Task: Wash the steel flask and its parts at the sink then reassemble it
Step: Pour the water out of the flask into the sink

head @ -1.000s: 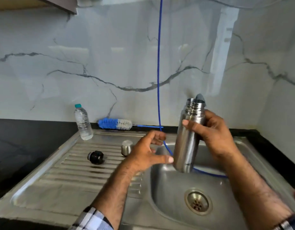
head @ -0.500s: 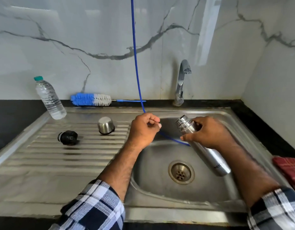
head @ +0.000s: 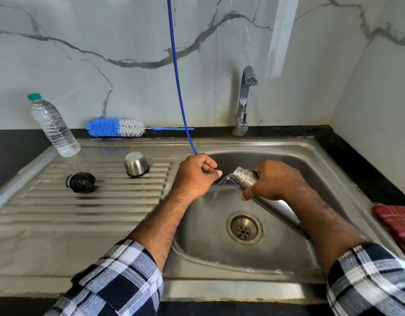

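Steel flask [head: 248,179] tilted in right grip [head: 273,182]; left grip [head: 194,176] apparently pinches blue hose [head: 177,76].

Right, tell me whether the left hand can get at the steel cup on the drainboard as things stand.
Probably yes. The steel cup stands just left of the left hand with bare drainboard between them. But that hand grips the blue hose, so it would have to let go first.

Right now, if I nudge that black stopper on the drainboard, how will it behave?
The black stopper lies on its side and looks round, so it would probably roll. The drainboard ridges may check it. It looks like plastic, so it is probably light and sturdy.
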Motion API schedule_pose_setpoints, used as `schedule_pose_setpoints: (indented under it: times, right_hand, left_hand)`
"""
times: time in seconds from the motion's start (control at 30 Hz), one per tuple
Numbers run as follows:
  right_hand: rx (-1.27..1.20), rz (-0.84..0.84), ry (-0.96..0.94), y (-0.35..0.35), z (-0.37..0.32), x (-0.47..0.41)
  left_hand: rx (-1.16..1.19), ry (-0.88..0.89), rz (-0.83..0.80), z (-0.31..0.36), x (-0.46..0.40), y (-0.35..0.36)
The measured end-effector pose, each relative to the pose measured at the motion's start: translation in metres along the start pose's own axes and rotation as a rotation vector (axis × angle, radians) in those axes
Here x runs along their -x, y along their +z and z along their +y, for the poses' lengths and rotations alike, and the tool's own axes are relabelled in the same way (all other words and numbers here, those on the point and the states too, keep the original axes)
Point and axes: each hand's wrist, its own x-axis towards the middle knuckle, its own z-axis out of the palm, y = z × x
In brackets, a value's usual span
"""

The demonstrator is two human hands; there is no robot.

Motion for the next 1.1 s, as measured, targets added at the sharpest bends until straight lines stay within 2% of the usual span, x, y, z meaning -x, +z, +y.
schedule_pose_setpoints:
  times: [1.1]
  right_hand:
    - [0.039,-0.015,-0.025,-0.0023,-0.0057,0.0063]
  left_hand:
    - [-0.011,0.025,0.02,0.0058,0.0029,-0.0047]
